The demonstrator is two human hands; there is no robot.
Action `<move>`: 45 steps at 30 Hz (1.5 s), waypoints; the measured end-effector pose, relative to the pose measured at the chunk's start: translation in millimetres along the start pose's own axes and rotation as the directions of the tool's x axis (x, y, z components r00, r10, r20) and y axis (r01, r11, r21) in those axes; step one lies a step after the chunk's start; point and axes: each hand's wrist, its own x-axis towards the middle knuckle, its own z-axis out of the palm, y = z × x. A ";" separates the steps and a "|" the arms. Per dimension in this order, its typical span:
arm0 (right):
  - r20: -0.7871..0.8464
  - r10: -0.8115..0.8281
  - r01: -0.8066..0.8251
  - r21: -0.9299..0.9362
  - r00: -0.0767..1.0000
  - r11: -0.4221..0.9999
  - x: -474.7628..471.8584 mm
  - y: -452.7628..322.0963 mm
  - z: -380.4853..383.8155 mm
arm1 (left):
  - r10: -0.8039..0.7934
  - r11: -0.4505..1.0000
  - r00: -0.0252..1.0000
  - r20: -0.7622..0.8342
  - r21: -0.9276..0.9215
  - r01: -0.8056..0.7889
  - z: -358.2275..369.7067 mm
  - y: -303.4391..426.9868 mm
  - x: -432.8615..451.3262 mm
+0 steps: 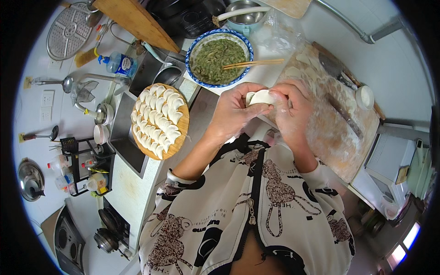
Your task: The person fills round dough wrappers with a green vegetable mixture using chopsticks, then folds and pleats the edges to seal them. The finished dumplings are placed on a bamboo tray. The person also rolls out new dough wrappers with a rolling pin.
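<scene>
Between both hands is a folded dumpling wrapper (260, 97) with a little green filling showing at its left side. My left hand (233, 106) grips its left end, thumb along the lower edge. Fingers of my right hand (292, 103), dusted with flour, pinch its right end. Just beyond the hands stands a blue-rimmed bowl of green filling (218, 56), a pair of wooden chopsticks (254, 63) lying across its right rim. Left of my left hand, a round bamboo board (186, 120) carries rows of shaped dumplings (156, 117).
At right, a floured wooden board (330, 144) holds a rolling pin (343, 115), several flat wrappers (302, 65), a cleaver (331, 65) and a small white bowl (364, 97). A sink (127, 134) lies partly under the bamboo board. A leek (242, 13) rests over a metal bowl (240, 17).
</scene>
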 end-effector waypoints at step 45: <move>0.171 -0.162 0.164 0.005 0.972 0.986 4.3 -13.6 2.7 | 0.144 0.945 0.988 -0.063 0.304 -0.118 1.1 -14.4 -12.0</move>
